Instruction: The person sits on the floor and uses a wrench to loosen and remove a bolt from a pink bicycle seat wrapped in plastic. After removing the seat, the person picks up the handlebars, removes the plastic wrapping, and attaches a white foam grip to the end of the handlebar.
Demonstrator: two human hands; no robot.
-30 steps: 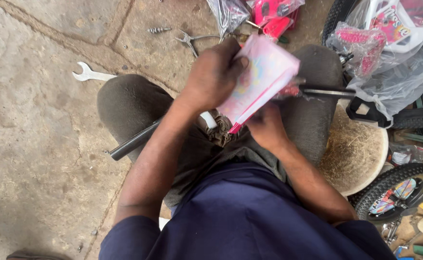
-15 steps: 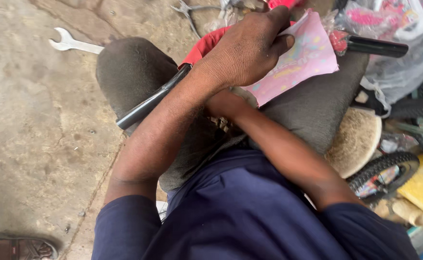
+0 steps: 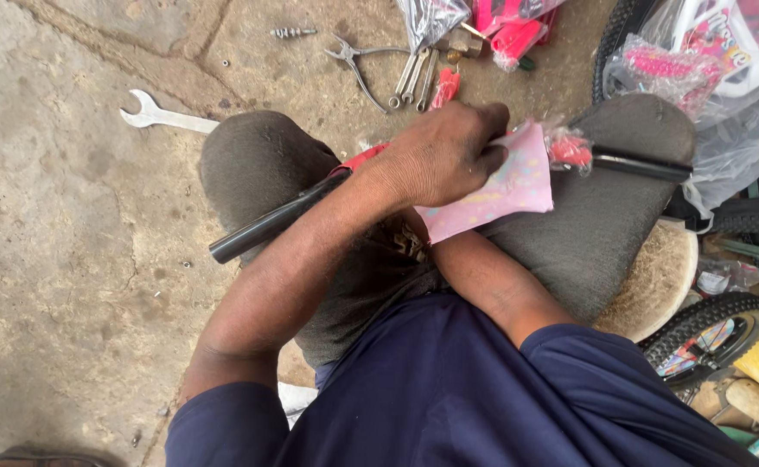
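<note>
Grey-trousered knees (image 3: 258,164) are serving as a rest, steadying the red handlebar with black grips (image 3: 267,223) lying across the lap from near left to far right. The left hand (image 3: 440,156) is clamping its fingers down on the pink patterned pad (image 3: 505,190) at mid-bar, pressing it there; the right hand is hiding beneath, grip impossible to tell, while a spanner (image 3: 159,114) and pliers (image 3: 358,60) are lying within reach on the far ground.

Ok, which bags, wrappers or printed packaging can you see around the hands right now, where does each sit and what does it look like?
Pink pastel-printed wrapping: on the lap, under the left hand, flat and rectangular.
Crinkled clear plastic over a red part: just right of the wrapping, on the black handlebar.
Clear plastic bag: top centre on the ground, above the metal spanners.
Large clear bag of pink and white parts: top right.
</note>
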